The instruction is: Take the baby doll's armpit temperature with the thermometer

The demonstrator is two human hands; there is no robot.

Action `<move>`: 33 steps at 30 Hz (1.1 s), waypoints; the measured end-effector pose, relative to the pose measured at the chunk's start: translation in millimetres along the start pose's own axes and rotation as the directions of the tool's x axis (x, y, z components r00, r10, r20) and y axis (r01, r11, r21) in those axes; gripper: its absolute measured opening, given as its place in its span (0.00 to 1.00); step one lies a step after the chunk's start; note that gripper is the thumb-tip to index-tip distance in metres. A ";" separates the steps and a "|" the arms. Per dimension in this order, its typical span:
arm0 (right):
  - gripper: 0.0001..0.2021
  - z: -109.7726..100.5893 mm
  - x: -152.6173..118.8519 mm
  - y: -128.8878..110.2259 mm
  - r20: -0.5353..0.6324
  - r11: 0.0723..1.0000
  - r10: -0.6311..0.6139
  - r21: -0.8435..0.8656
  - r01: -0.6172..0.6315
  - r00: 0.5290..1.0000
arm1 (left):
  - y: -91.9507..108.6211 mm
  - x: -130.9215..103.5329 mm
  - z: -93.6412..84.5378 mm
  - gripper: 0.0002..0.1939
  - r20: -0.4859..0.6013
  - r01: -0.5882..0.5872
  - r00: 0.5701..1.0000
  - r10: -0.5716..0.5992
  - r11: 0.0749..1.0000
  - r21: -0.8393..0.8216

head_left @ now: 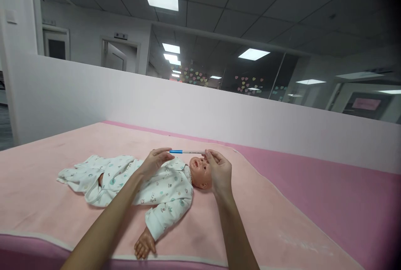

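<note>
A thin thermometer (191,152), with a blue end and a pale marked shaft, is held level above the baby doll's chest and head. My left hand (156,161) pinches its blue end between thumb and fingers. At the other end, the fingertips of my right hand (221,171) grip the pale shaft. Beneath them the baby doll (169,184) lies on its back in white patterned clothes, head to the right and face up. One of its arms stretches toward me, and my right hand hides part of its head.
A light pink sheet (103,236) covers the padded bed, whose darker pink surface (328,182) shows at the right. Behind it runs a low white wall (200,111) topped by a large window with heart stickers. A doorway (120,54) stands beyond at the left.
</note>
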State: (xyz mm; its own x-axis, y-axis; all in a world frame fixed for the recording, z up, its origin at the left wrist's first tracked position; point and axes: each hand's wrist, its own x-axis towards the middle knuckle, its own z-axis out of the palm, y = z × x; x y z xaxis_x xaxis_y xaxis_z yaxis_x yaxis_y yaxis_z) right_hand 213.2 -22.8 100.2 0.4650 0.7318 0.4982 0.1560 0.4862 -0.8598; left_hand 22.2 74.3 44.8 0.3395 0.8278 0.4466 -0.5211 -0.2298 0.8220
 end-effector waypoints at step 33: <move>0.08 8.8 -45.7 66.8 0.269 0.454 -0.256 -0.815 0.361 0.928 | -26.4 -8.1 13.8 0.33 0.272 -0.221 0.962 -0.005 0.569 0.792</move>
State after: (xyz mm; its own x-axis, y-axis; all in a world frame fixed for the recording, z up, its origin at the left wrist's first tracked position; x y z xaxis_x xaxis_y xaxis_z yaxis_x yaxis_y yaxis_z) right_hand 194.7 -19.5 21.0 0.1573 0.6836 0.7128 0.9487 0.0959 -0.3013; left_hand 44.0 66.6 24.3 0.5422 0.6586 0.5218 0.2486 -0.7190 0.6491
